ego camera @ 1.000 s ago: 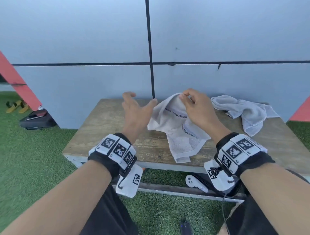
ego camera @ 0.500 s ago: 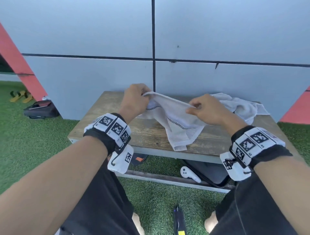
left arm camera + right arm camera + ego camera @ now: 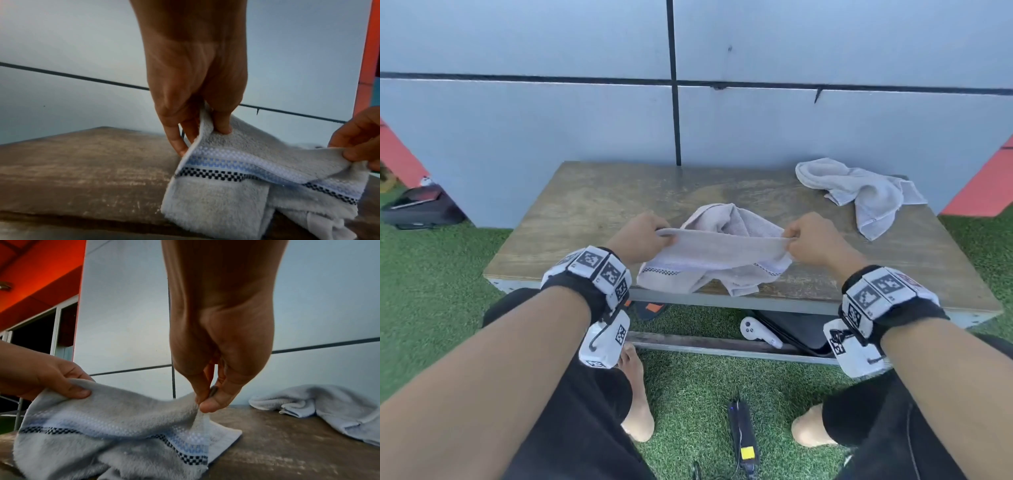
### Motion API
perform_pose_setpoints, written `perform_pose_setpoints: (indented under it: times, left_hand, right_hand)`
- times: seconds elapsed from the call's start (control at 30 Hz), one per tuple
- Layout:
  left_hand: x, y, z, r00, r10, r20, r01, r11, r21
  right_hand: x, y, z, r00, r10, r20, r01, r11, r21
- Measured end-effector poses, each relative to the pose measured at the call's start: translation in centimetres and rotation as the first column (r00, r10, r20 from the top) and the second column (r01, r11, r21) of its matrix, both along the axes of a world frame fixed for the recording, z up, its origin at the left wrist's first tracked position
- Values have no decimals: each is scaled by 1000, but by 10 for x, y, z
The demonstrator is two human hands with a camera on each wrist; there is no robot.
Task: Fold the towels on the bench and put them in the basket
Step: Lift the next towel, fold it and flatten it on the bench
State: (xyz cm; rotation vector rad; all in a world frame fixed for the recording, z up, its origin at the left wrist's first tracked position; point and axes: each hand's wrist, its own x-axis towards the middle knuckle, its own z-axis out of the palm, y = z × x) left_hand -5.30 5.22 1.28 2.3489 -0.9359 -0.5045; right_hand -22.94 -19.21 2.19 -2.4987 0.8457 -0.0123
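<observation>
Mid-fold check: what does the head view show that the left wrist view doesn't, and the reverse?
Only the head view: the second towel crumpled at the bench's far right, and a white controller on the ground under the bench. Only the left wrist view: the blue and black checkered band up close, with the thumb pressing the cloth. Both: the left hand and right hand pinching the towel stretched between them.
</observation>
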Motion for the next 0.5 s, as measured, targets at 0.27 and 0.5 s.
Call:
perform_pose_setpoints:
  times: [0.27, 0.5]
  left_hand:
    - [20, -50, -31, 994, -102, 22, 101, 993, 56]
    - [38, -77, -59, 954, -295, 52, 272, 928, 255]
  right_hand:
    - [37, 6, -39, 991, -73, -107, 75, 997, 8]
    - [84, 8, -56, 990, 75, -116, -76, 997, -10]
